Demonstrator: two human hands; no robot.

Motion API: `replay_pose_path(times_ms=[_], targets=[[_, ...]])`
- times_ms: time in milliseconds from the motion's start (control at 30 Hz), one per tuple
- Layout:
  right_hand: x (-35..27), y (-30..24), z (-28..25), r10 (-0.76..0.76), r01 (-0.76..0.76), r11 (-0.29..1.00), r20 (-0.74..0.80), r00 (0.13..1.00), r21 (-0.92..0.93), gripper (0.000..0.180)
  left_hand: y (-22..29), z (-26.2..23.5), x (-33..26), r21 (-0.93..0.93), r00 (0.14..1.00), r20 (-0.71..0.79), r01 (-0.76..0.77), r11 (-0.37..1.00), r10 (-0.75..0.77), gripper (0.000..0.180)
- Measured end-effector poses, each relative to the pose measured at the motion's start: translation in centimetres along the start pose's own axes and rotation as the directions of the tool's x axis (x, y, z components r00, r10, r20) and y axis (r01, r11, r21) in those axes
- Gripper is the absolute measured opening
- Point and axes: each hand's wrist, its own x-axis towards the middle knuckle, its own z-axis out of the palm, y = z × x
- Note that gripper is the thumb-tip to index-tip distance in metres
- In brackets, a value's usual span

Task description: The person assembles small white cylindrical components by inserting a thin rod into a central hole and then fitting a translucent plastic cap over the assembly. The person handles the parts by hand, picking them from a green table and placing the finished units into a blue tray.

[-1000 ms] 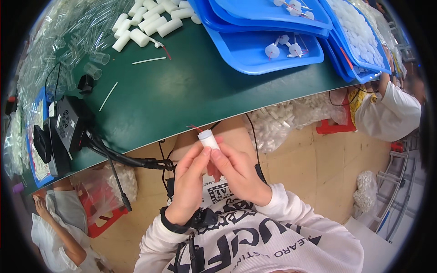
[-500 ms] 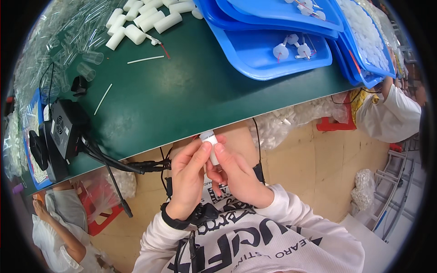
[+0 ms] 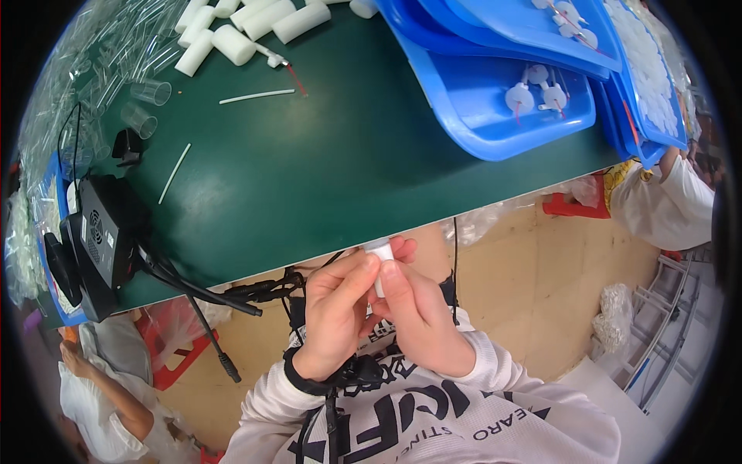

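My left hand (image 3: 336, 309) and my right hand (image 3: 417, 305) meet just off the near edge of the green table. Between them they grip a small white cylinder (image 3: 381, 254), with both thumbs pressed on its side. Its far end looks greyish or clear, and my fingers hide its lower part. On the table ahead lie several white foam cylinders (image 3: 301, 23). A small white part with a red wire (image 3: 277, 59) rests beside them. Two thin white tubes lie apart on the surface, one the nearer tube (image 3: 175, 174), the other the farther tube (image 3: 256, 97).
Stacked blue trays (image 3: 495, 147) with white disc parts stand at the far right. Clear plastic tubes (image 3: 151, 93) pile up at the left, near a black device (image 3: 108, 232) with cables. People sit at both sides; a metal rack (image 3: 657, 332) is at the right.
My view has shifted, so the table things appear moved. Both hands stay together on the white cylinder, which shows tilted slightly differently.
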Motion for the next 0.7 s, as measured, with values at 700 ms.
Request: replay_pose_path(times_ms=[700], targets=[[0.2, -1.5, 0.6, 0.284, -0.305, 0.883, 0.111, 0.952, 0.356, 0.045, 1.1, 2.0, -0.9, 0.046, 0.982, -0.19, 0.034, 0.998, -0.025, 0.039]])
